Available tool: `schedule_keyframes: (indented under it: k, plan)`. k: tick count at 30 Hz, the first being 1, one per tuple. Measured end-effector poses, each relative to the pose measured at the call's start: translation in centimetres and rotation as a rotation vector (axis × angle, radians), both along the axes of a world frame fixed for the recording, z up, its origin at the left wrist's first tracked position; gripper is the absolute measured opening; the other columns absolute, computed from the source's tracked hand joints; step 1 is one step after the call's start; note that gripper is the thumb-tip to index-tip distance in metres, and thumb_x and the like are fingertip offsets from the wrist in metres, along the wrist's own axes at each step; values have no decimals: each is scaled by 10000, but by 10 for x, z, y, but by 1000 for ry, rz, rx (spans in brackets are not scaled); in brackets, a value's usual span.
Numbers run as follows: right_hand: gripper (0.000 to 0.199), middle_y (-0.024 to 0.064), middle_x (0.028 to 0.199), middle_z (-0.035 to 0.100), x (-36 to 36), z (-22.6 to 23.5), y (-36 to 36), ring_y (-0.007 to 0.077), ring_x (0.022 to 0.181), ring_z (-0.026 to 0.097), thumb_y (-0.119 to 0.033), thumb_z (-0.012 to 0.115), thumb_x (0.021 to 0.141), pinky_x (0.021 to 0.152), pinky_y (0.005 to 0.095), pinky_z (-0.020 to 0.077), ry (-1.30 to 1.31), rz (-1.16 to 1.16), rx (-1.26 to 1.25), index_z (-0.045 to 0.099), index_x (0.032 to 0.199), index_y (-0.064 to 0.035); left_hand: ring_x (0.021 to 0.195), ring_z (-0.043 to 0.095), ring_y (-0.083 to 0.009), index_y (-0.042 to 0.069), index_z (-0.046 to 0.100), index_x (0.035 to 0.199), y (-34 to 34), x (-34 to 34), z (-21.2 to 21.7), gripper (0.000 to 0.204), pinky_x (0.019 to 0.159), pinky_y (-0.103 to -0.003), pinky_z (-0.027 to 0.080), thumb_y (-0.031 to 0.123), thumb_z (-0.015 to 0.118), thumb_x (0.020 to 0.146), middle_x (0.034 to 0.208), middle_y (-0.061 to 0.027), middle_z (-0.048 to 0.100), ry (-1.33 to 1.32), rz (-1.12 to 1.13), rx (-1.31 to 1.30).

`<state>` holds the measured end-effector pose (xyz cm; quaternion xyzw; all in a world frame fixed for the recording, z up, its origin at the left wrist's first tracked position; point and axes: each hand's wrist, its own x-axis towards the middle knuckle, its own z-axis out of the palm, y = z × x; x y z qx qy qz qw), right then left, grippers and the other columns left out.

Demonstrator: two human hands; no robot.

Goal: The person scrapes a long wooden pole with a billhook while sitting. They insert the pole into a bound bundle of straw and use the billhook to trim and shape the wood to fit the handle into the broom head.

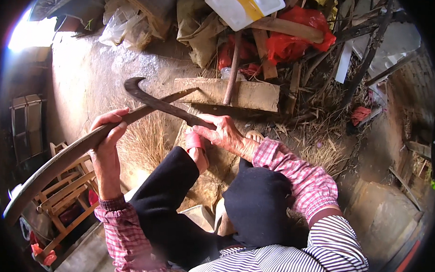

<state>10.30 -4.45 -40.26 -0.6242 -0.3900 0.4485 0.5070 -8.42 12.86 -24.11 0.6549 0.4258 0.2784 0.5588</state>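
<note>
White plastic container [243, 7] with a yellow band was seen at top centre, tilted, on a junk pile. Red plastic bag [297, 40] sat just right of it and below; clear crumpled bag [118, 29] was at upper left. Flat stone block [245, 94] lay below the pile, on the ground.

Left hand [107, 141]: grip closed around a long curved wooden strip [68, 157], which ran from lower left up toward the block. Right hand [222, 134]: grip closed on the handle end of a dark hooked blade [154, 102], with the blade laid across the strip's upper end, touching it. A red-wrapped bundle [195, 142] was seen just under the right hand; contact could not be told.
</note>
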Motion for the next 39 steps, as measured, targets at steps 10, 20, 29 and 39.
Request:
schedule_keyframes:
  k: [10, 20, 29, 39]
  plan:
    - [444, 29, 665, 600, 10, -11, 1, 82, 518, 543, -361, 624, 923, 482, 240, 453, 305, -17, -162, 631, 1166, 11, 1038, 618, -237, 29, 656, 941, -6, 13, 5, 155, 961, -355, 456, -19, 649, 794, 1056, -141, 677, 19, -9, 53]
    - [440, 30, 658, 595, 10, -34, 2, 79, 522, 542, -375, 618, 923, 485, 242, 448, 334, -33, -171, 648, 1132, 11, 1035, 616, -225, 21, 657, 947, -8, 18, 6, 136, 961, -341, 466, -16, 646, 817, 1063, -146, 676, 0, 42, 16]
    - [422, 23, 660, 602, 9, -27, 14, 75, 508, 526, -375, 633, 916, 470, 247, 443, 328, -41, -196, 663, 1139, -18, 1058, 635, -264, -6, 640, 1002, 3, 8, -1, 145, 933, -343, 541, 2, 622, 859, 1092, -184, 658, -50, 128, -60]
    - [367, 8, 681, 599, 16, -79, 3, 71, 503, 522, -340, 616, 930, 465, 228, 433, 371, -33, -278, 673, 1095, -18, 1065, 636, -277, -6, 652, 1000, 9, 0, -6, 139, 936, -355, 546, 3, 630, 863, 1095, -191, 657, -77, 97, -89]
